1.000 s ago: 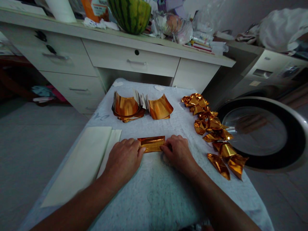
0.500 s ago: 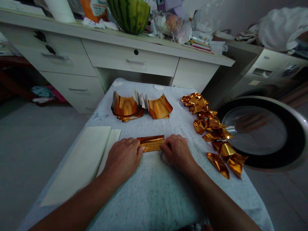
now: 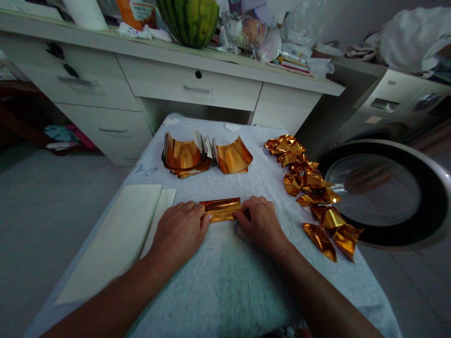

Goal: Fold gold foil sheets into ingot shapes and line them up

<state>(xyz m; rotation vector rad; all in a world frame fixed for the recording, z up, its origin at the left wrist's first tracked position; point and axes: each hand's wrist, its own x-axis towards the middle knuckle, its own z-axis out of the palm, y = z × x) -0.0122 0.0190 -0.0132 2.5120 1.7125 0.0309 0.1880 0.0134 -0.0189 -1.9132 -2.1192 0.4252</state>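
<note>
A strip of shiny gold foil paper (image 3: 221, 209) lies on the cloth-covered table between my hands. My left hand (image 3: 183, 227) grips its left end, thumb on top, fingers curled. At the right end my right hand (image 3: 260, 219) pinches the foil between thumb and fingers. Beyond them stand two curved stacks of gold foil sheets, one on the left (image 3: 183, 155) and one on the right (image 3: 233, 156). Folded gold foil pieces (image 3: 310, 180) form a row along the table's right side. White paper sheets (image 3: 116, 234) lie left of my left hand.
Behind the table (image 3: 225, 291) is a white counter with drawers (image 3: 190, 84), holding a watermelon (image 3: 192, 21), plastic bags and an orange packet (image 3: 137, 14). A washing machine's open round door (image 3: 380, 192) stands close to the table's right edge.
</note>
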